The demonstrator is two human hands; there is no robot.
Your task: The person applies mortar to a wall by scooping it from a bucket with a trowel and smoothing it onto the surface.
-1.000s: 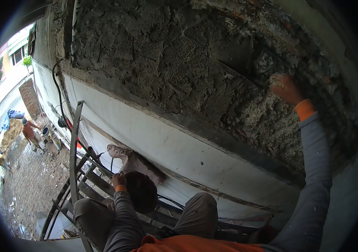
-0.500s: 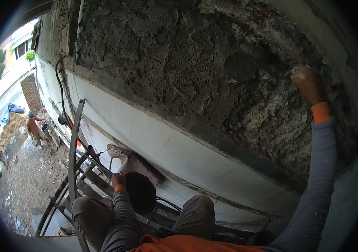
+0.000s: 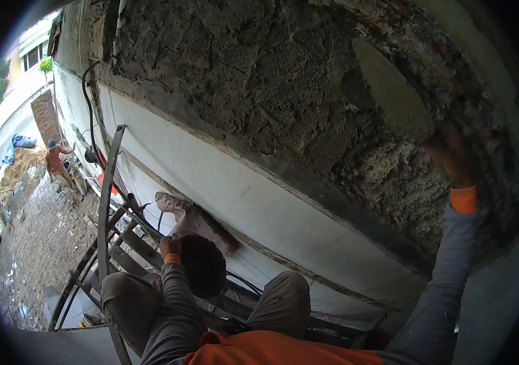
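My right hand (image 3: 451, 155) is closed around the handle end of a pointed trowel (image 3: 393, 94), whose leaf-shaped blade is coated grey and points up and left. The blade is in front of the rough mortar-covered wall (image 3: 259, 91); whether it touches the surface I cannot tell. Low between my knees, my left hand (image 3: 170, 247) is closed on the left edge of a dark round bucket (image 3: 201, 266). What lies inside the bucket is too dark to make out.
Below the mortar runs a ledge above a white wall band (image 3: 223, 173). A metal scaffold frame (image 3: 111, 201) and slats are beside my left knee. Black cable (image 3: 86, 109) hangs along the wall. Far below, people (image 3: 58, 164) stand near a sand heap (image 3: 25, 173).
The trowel blade has swung away from the wall and now shows its broad face. My right hand has moved slightly down; my left hand stays at the bucket.
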